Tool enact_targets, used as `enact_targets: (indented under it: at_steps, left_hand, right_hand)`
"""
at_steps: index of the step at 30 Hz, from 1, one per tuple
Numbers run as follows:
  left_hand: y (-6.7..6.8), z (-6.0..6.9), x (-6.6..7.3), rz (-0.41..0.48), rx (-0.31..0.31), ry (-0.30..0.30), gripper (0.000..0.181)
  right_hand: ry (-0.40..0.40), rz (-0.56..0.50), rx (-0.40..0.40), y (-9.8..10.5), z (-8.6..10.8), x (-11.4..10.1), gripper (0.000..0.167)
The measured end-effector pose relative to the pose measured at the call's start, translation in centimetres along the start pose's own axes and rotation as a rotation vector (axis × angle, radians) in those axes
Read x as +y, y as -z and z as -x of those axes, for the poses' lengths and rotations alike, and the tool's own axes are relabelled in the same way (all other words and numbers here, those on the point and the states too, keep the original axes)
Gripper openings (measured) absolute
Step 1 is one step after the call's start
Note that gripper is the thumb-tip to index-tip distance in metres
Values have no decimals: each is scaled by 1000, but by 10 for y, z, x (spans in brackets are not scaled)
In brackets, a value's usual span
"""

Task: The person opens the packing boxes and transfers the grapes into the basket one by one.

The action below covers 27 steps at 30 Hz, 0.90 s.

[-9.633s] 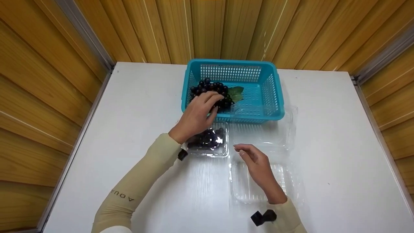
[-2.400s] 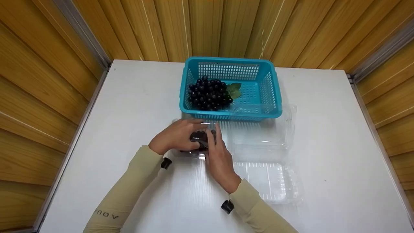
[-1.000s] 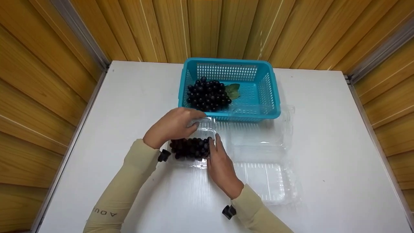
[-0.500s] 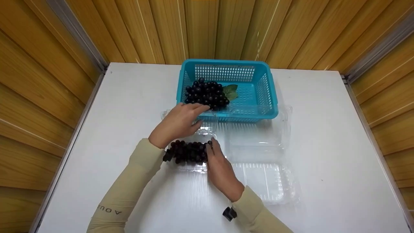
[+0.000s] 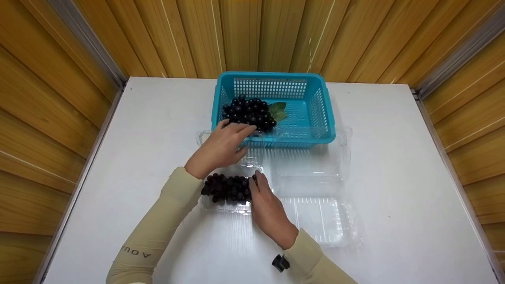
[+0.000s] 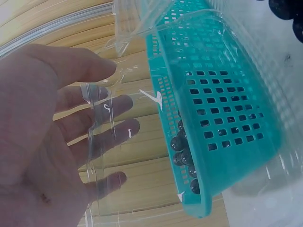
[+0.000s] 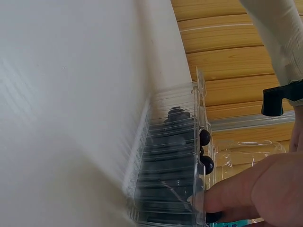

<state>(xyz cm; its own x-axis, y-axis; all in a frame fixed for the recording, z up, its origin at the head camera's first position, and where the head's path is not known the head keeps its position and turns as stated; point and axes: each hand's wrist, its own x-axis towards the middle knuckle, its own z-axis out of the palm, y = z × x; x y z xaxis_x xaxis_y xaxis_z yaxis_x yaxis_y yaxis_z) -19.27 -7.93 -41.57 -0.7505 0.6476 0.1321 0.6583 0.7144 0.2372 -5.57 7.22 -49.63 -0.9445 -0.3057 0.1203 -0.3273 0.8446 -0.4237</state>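
A clear plastic clamshell box (image 5: pixel 227 209) holds a bunch of dark grapes (image 5: pixel 227 188) on the white table. Its hinged lid (image 5: pixel 252 156) is raised and tilts back towards the blue basket. My left hand (image 5: pixel 221 146) is at this lid; in the left wrist view its fingers (image 6: pixel 111 137) show extended behind the clear plastic, the thumb apart from them. With my right hand (image 5: pixel 271 215) I hold the box by its right wall. In the right wrist view the thumb or a finger crosses the rim beside the grapes, while the rest of that hand is partly out of frame.
Behind the box stands a blue basket (image 5: pixel 272 75) holding another dark grape bunch (image 5: pixel 248 110) with green leaves (image 5: pixel 278 112). At the right lies a second clear clamshell (image 5: pixel 315 219), opened, its lid (image 5: pixel 305 163) overlapping the basket's front. Wood-patterned walls (image 5: pixel 256 35) surround the table.
Earlier my left hand was over the basket's grapes, then both hands were on the closed box. Since then its lid has swung up and back with my left hand; the right stays at the box's side.
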Motion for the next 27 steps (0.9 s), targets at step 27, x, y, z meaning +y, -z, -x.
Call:
enact_targets:
  at_steps: [27]
  left_hand:
    - [-14, 15, -1, 47, 117, -90, 61]
  right_hand:
    - [-40, -148, -122, 6, 8, 4, 62]
